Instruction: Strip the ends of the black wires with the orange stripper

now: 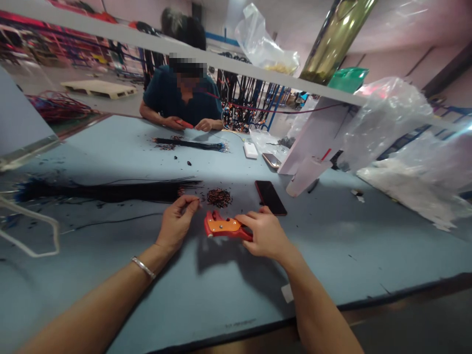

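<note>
My right hand (268, 233) is wrapped round the handles of a red and orange wire stripper (223, 225), its jaws facing left. Just left of the jaws, my left hand (177, 221) is closed in a pinch on a thin black wire (121, 221), whose length trails left over the table. A short end pokes out past the fingertips, apart from the stripper. Beyond my left hand lies a thick bundle of black wires (106, 191) with blue ends at the left. A small heap of cut insulation bits (220, 197) sits behind the stripper.
A dark phone (271, 197) lies right of the heap, near a cup with a red straw (308, 176). Across the blue table (332, 255), a co-worker (182, 93) holds a red tool by another wire bundle (195, 144). Plastic bags (405, 172) cover the right side.
</note>
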`<action>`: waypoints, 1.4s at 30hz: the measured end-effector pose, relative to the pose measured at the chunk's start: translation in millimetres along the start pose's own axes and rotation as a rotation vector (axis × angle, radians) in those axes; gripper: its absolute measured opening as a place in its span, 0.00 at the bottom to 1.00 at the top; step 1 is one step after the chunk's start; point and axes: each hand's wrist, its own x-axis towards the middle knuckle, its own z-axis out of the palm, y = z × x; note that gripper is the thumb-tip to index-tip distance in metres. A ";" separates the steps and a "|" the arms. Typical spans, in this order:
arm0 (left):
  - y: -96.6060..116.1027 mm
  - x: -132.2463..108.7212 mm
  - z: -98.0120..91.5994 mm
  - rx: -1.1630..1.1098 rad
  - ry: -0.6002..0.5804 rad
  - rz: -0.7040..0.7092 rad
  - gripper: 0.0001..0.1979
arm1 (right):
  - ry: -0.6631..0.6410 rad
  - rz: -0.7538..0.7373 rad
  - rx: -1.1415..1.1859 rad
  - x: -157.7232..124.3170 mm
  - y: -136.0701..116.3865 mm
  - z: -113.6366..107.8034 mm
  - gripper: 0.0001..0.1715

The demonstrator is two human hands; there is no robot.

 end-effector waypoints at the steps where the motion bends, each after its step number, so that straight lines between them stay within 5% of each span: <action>1: -1.8 2.1 -0.8 -0.025 -0.007 0.047 0.09 | -0.019 -0.028 -0.009 -0.2 1.2 0.3 0.23; 5: -6.6 7.4 -4.4 0.005 0.033 0.142 0.09 | -0.078 -0.115 -0.011 0.0 1.8 2.6 0.24; 8: -7.7 6.8 -5.2 -0.011 0.066 0.088 0.10 | -0.139 -0.116 -0.074 1.2 -4.8 7.0 0.22; 11: -7.1 5.3 -4.6 0.040 0.194 0.045 0.11 | -0.133 0.030 -0.186 3.0 -12.6 14.5 0.17; 16: -4.4 5.8 -5.4 0.241 0.327 0.180 0.08 | -0.054 0.298 -0.272 4.6 -12.4 18.6 0.16; 23: -9.5 6.6 -6.0 0.252 0.325 0.183 0.09 | -0.158 0.067 -0.225 2.4 -15.8 12.1 0.15; 30: -13.9 7.5 -4.4 0.244 0.305 0.200 0.08 | -0.052 0.333 -0.338 3.6 -13.9 15.8 0.18; 38: -8.1 6.1 -4.8 0.281 0.287 0.182 0.09 | -0.104 0.068 -0.226 2.8 -20.9 18.3 0.18; 42: -8.0 6.1 -4.0 0.270 0.276 0.184 0.09 | -0.095 0.154 -0.293 7.4 -24.5 22.4 0.18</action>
